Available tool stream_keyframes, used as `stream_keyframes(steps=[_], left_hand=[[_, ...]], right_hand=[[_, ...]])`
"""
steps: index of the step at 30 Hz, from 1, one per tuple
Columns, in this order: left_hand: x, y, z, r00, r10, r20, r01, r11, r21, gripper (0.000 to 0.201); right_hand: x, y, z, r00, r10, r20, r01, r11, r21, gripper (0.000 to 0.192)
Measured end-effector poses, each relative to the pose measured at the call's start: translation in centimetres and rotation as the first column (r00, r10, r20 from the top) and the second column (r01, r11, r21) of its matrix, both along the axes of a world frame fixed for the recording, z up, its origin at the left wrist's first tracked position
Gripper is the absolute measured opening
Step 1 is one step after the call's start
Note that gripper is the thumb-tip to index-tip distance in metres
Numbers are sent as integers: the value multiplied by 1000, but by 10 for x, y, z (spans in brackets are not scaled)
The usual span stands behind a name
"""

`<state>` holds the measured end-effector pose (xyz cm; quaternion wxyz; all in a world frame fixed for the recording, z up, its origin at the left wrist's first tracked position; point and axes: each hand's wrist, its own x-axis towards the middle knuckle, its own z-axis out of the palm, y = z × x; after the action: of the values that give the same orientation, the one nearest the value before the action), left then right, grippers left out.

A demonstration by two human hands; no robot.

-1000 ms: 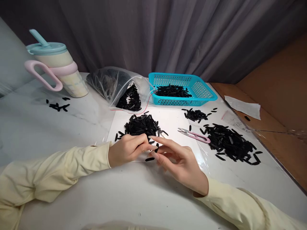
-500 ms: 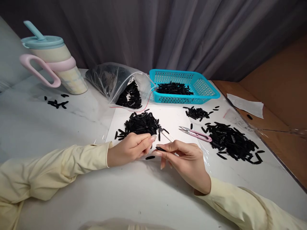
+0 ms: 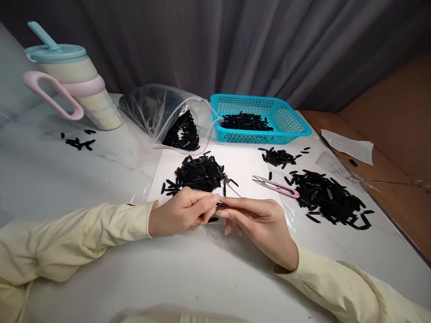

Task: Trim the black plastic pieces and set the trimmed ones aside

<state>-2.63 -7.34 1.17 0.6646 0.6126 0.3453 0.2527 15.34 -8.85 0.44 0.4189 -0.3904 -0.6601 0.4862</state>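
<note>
Between the thumb and forefinger of my right hand [image 3: 257,217] is a small, slender black strip [image 3: 221,204]. My left hand [image 3: 186,208] is closed, its fingertips meeting the strip's near end; what its curled fingers hold is hidden. Just beyond both hands, a heap of similar black strips [image 3: 200,172] lies on a white sheet [image 3: 240,161]. A thin white-and-metal tool [image 3: 236,187] rests by the heap, its lower end reaching toward my right hand. One loose strip [image 3: 213,220] shows below my left fingers.
Pink thread snips [image 3: 281,188] lie right of the sheet, beside a larger pile of black strips [image 3: 328,199]. Behind stand a blue basket [image 3: 262,137] and an open clear bag [image 3: 148,107], both holding strips. A tumbler [image 3: 90,103] stands at left. A smaller pile [image 3: 279,157] sits before the basket.
My right hand's strip was apart from my left hand; now the two hands' fingertips meet around it. The camera view has shifted slightly.
</note>
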Motion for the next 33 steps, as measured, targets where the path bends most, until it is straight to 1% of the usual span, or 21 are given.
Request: stream_keyframes(steps=[3, 9, 13, 17, 20, 23, 28, 30, 31, 32, 33], left_hand=[[0, 1, 0, 1000, 20, 14, -20, 999, -47, 42], [-2, -2, -1, 999, 34, -5, -34, 999, -3, 45], [-3, -3, 0, 997, 46, -55, -42, 997, 66, 48], [-3, -4, 0, 994, 55, -93, -40, 987, 154, 49], [-3, -4, -1, 993, 54, -100, -32, 978, 206, 48], [-3, -3, -2, 993, 50, -105, -24, 972, 232, 46], [-4, -4, -1, 991, 52, -127, -17, 965, 260, 43], [-3, -4, 0, 990, 46, -132, -10, 966, 258, 42], [-3, -4, 0, 990, 42, -131, -10, 971, 237, 43], [-2, -3, 0, 991, 39, -125, -13, 980, 198, 43], [-1, -3, 0, 993, 39, -113, -22, 990, 140, 44]], right_hand=[[1, 0, 0, 998, 28, 52, -26, 999, -31, 17], [3, 1, -1, 989, 78, 128, -79, 997, 6, 20], [4, 0, -2, 976, 109, 189, -125, 989, 75, 23], [4, 1, -3, 969, 137, 208, -166, 977, 131, 20], [3, 1, -4, 966, 141, 214, -175, 974, 147, 19], [3, 2, -4, 966, 142, 215, -178, 972, 155, 18], [3, 1, -5, 974, 126, 189, -152, 980, 128, 18], [2, 0, -5, 973, 117, 200, -147, 979, 141, 19], [2, 0, -5, 968, 110, 224, -151, 973, 175, 19], [4, 0, -4, 960, 99, 264, -162, 959, 231, 19], [7, 1, -3, 944, 83, 319, -185, 935, 304, 19]])
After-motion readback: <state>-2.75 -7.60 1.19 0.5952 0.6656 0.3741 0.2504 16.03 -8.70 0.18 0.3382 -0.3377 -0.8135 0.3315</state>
